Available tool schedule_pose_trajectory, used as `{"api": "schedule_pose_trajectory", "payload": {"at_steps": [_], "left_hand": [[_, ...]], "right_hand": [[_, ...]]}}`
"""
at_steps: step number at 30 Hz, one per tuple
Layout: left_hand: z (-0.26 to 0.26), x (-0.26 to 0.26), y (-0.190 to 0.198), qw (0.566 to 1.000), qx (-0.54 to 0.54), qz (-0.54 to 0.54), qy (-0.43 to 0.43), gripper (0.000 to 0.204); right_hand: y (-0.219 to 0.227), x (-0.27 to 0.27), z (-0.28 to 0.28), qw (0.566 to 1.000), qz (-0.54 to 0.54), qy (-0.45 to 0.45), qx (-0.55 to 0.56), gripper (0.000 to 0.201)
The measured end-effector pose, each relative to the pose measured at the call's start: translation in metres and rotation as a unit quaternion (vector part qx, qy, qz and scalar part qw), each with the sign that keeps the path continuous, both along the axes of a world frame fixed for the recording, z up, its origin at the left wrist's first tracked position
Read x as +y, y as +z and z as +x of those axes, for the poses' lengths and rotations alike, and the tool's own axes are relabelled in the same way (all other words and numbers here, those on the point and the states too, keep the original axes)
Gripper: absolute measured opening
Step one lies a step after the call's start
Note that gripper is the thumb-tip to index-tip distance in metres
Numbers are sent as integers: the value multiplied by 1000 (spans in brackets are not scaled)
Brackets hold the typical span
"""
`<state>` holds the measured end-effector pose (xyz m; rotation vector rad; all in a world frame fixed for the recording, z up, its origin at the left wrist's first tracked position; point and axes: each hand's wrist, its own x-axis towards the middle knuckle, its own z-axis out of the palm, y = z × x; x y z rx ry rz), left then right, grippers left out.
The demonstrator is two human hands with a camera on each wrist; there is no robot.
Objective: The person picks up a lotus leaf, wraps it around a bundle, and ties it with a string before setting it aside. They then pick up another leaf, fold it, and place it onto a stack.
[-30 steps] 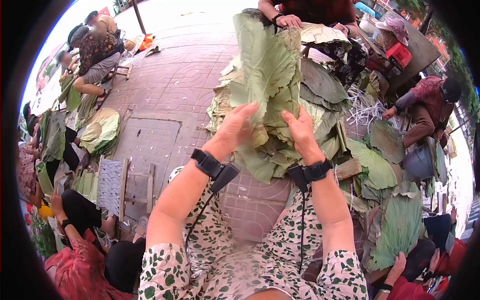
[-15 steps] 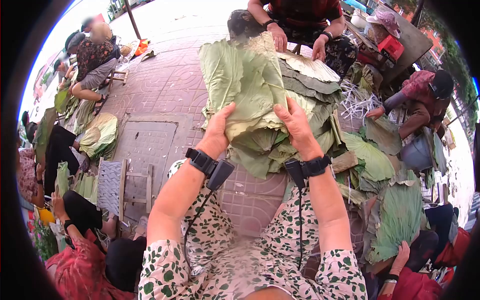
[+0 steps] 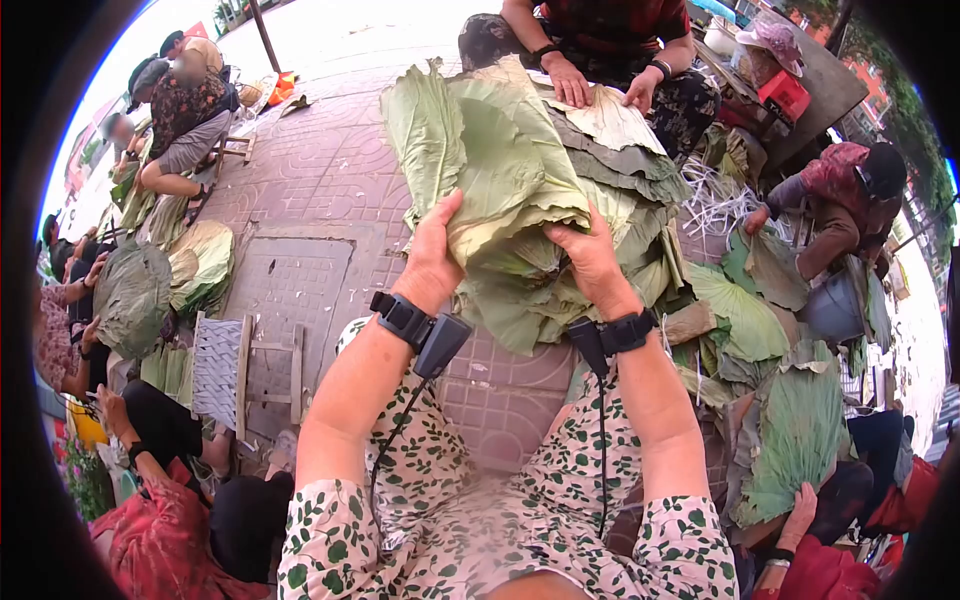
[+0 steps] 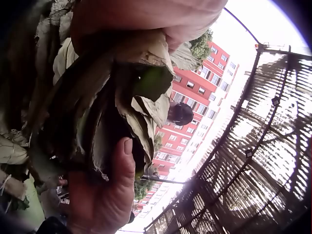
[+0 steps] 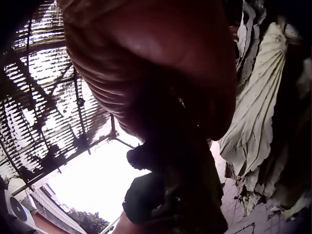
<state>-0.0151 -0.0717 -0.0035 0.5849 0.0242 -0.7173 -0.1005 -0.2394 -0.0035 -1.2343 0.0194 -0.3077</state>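
A sheaf of big pale-green lotus leaves, folded over in layers, is held between both hands. My left hand grips its near left edge, the thumb lying on top and the other fingers hidden beneath. At the near right edge my right hand holds it, thumb pointing inward over the leaves. In the left wrist view the curled leaf layers show end-on, with the right thumb against them. The right wrist view is dark, mostly filled by the right palm. Below the sheaf lie more loose leaves.
A stack of lotus leaves lies just beyond, where a seated person's hands touch a paler leaf. More leaves and a grey bucket are to the right. A woven folding stool stands left. Several people sit around.
The sheaf has come down from upright and tilts left, spread wider toward me. Both hands still hold it. Across from me, the person's hands moved onto a pale leaf.
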Motion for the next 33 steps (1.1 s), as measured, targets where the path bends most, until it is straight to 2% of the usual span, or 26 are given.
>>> {"api": "schedule_pose_trajectory", "payload": {"at_steps": [2, 6, 8, 9, 11, 12, 13, 14, 15, 16, 17, 19, 24, 26, 27, 29, 30, 32, 33], "left_hand": [[-7, 1, 12, 1000, -16, -2, 0, 40], [-3, 1, 3, 998, -61, -9, 0, 38], [0, -1, -4, 996, -85, -5, 5, 37], [0, -2, -5, 993, -113, 34, 21, 39], [0, -3, -7, 987, -141, 73, 36, 41], [-3, -2, -4, 972, -170, 157, 33, 44], [-5, -1, -1, 950, -198, 241, 31, 47], [-8, -2, 0, 949, -199, 242, 30, 47], [-12, -4, 0, 934, -253, 251, 30, 49], [-14, -6, 0, 916, -305, 258, 29, 52], [-12, -9, -6, 916, -305, 259, 28, 52], [-8, -14, -18, 859, -392, 317, 89, 54], [-7, -13, -21, 903, -314, 278, 94, 42], [-10, -12, -13, 910, -245, 320, 98, 29], [-9, -11, -13, 910, -244, 320, 99, 29], [-5, -9, -13, 949, -125, 264, 120, 30], [-4, -8, -12, 949, -125, 263, 120, 30], [-4, -7, -11, 977, -64, 172, 113, 32], [-3, -6, -10, 986, -34, 125, 109, 33]], "right_hand": [[-1, 1, -2, 995, 94, -11, 1, 40], [-1, 6, -2, 991, 129, -31, 23, 33], [-3, 4, 4, 989, 109, -97, 27, 33], [-4, 3, 7, 989, 110, -99, 27, 33], [-7, 1, 12, 988, 88, -126, -1, 35], [-11, -1, 14, 988, 88, -126, -2, 35], [-15, -3, 16, 988, 42, -131, -65, 34], [-19, -5, 17, 983, -5, -135, -127, 34], [-20, -6, 19, 983, -4, -136, -127, 34], [-20, -6, 20, 978, -53, -157, -124, 35], [-22, -6, 20, 971, -101, -177, -121, 36], [-16, -3, 19, 967, -134, -190, -100, 37], [-15, 0, 21, 956, -200, -197, -90, 37], [-18, 0, 24, 966, -146, -190, -98, 35], [-17, 2, 23, 966, -146, -190, -98, 35], [-15, 4, 21, 985, 9, -146, -90, 30], [-23, 0, 23, 985, 9, -146, -90, 30], [-48, -11, 30, 985, 83, -119, -94, 27], [-41, -8, 29, 985, 83, -118, -94, 27]]}}
